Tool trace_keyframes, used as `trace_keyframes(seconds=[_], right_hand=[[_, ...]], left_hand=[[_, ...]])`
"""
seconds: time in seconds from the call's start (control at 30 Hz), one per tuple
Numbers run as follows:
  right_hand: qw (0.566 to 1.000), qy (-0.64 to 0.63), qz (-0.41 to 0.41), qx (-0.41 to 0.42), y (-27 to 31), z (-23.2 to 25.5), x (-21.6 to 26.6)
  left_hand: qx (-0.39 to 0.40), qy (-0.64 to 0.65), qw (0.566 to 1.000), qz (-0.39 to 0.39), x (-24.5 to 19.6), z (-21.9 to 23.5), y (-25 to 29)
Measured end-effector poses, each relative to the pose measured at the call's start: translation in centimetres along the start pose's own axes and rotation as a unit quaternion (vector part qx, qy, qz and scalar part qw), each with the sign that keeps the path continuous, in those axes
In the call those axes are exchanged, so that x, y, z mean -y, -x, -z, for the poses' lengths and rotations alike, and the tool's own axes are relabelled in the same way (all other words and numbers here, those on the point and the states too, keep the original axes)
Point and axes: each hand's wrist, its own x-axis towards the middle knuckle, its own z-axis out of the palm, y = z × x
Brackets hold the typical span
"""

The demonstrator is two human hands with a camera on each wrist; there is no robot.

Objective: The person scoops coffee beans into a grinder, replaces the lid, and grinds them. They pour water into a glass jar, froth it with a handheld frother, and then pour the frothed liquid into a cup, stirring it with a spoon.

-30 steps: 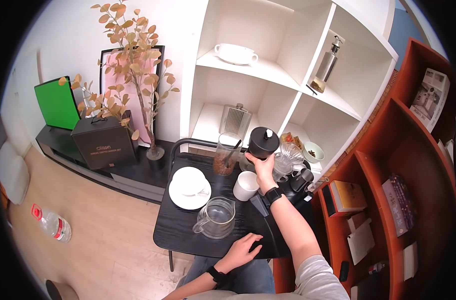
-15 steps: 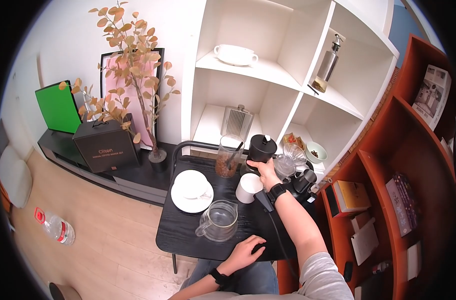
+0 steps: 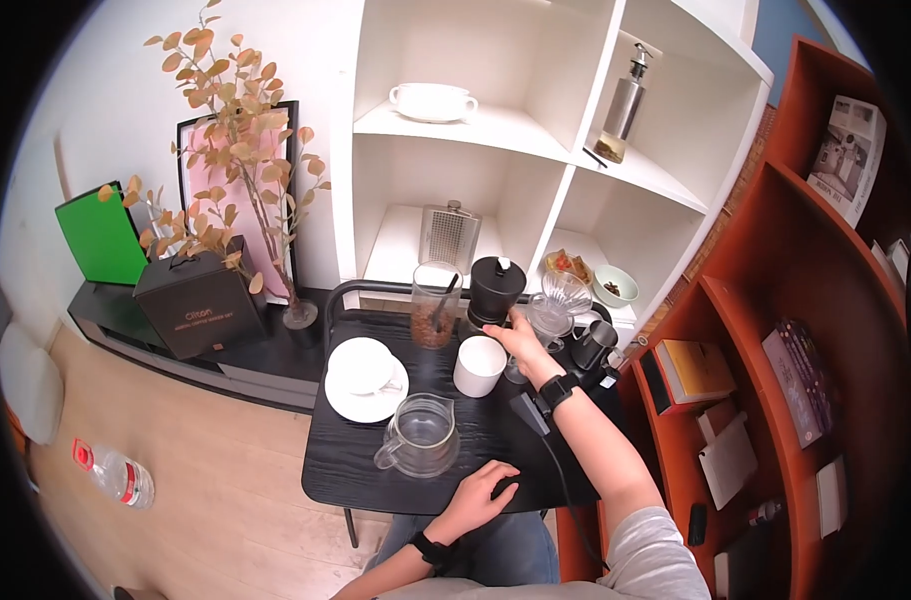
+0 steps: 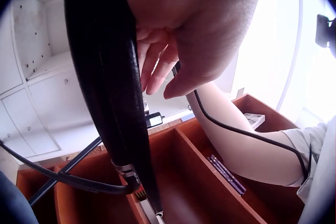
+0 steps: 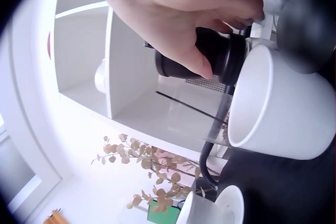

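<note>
The right hand (image 3: pixel 523 345) grips the grinder (image 3: pixel 496 290), upright behind the mug (image 3: pixel 479 368); it should be held level, clear of the mug, and released only once stable, while the left hand (image 3: pixel 472 500) rests relaxed, empty.

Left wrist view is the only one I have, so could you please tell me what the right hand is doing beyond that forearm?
Observer: The right hand is at the black canister, with its thumb lying across the canister's side.

Operator: Thank you, and which thing stands nearest to the left hand on the tabletop?

Observer: A clear glass pitcher, just beyond the left hand, with its handle on the person's left.

Operator: Could you also say what stands between that pitcher and the canister?

Observer: A white cup, upright on the black table.
</note>
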Motion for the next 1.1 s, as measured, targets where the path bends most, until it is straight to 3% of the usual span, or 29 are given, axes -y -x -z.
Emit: trace_keyframes(seconds=[0.1,0.13,0.27,0.33,0.47,0.57,0.6,0.63,0.67,0.8,0.87,0.9,1.1], right_hand=[[0.998,0.020,-0.052,0.030,2.0,0.4,0.6],[0.997,0.062,-0.036,0.004,3.4,0.4,1.1],[0.986,0.117,0.114,0.030,7.6,1.2,1.7],[0.996,-0.007,0.083,0.042,9.1,1.5,1.2],[0.995,-0.085,-0.007,0.042,10.8,2.7,-0.4],[0.987,-0.131,-0.079,-0.042,11.3,3.3,-2.1],[0.987,-0.133,-0.081,-0.040,11.1,3.9,-2.7],[0.970,-0.223,-0.095,-0.014,10.8,4.8,-3.8],[0.944,-0.311,-0.109,0.011,10.6,5.5,-4.9],[0.905,-0.412,-0.090,0.053,10.5,6.5,-7.1],[0.885,-0.455,-0.083,0.055,10.6,6.7,-8.3],[0.863,-0.496,-0.074,0.054,10.7,6.7,-8.3],[0.848,-0.526,-0.047,0.048,11.0,8.3,-8.6]], left_hand=[[0.008,-0.017,1.000,-0.006,-0.2,0.1,0.0],[0.006,-0.026,0.999,-0.019,-0.1,0.1,0.0],[-0.011,-0.057,0.996,-0.063,0.1,-0.3,0.0],[-0.009,-0.072,0.996,-0.054,-0.8,-0.5,-0.1],[-0.006,-0.114,0.991,-0.070,-3.0,0.2,0.3],[-0.045,-0.055,0.992,-0.100,-7.1,2.7,1.4],[-0.069,-0.072,0.987,-0.125,-8.8,4.1,1.5],[-0.090,-0.102,0.983,-0.123,-10.2,5.4,1.8],[-0.133,-0.129,0.976,-0.113,-10.9,6.5,2.1],[-0.276,-0.199,0.936,-0.088,-9.7,9.9,2.3],[-0.329,-0.202,0.922,-0.037,-8.4,10.5,2.2],[-0.338,-0.197,0.920,-0.012,-7.8,10.7,2.2],[-0.319,-0.242,0.913,0.076,-4.7,10.8,1.4]])
